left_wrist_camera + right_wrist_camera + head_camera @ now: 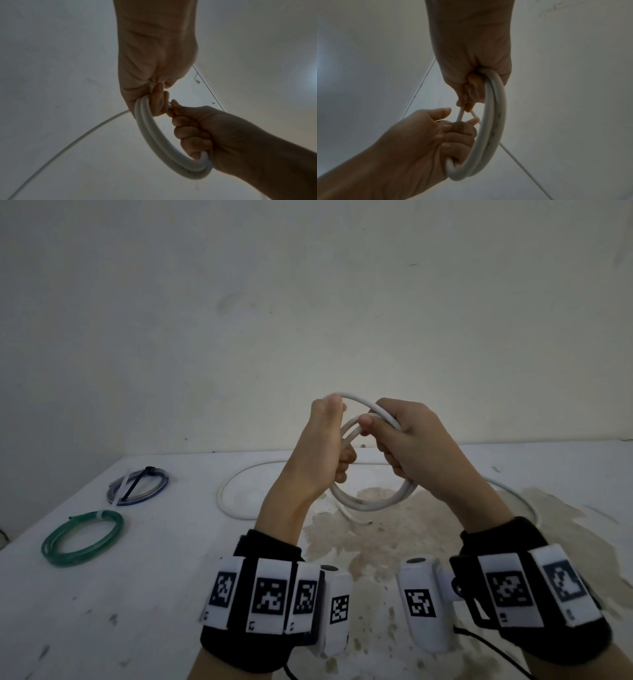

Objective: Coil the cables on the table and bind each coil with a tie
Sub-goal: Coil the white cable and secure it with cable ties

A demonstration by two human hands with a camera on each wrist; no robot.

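Both hands are raised above the table (137, 594) and hold one white cable coil (373, 501) upright between them. My left hand (332, 436) grips the coil's left side, fingers curled round the doubled strands (154, 135), and its thumb pins a further loop (363, 402) that arcs over to the right hand. My right hand (394, 436) is curled round the coil's right side (494, 121). The rest of the white cable (233, 491) trails loose on the table behind and to the right (513, 491). I see no tie in either hand.
At the table's left lie a green coil (82, 537) bound with a pale tie and, behind it, a blue and clear coil (138, 486) bound with a black tie. A brown stain (376, 542) covers the table under my hands. A wall rises behind the far edge.
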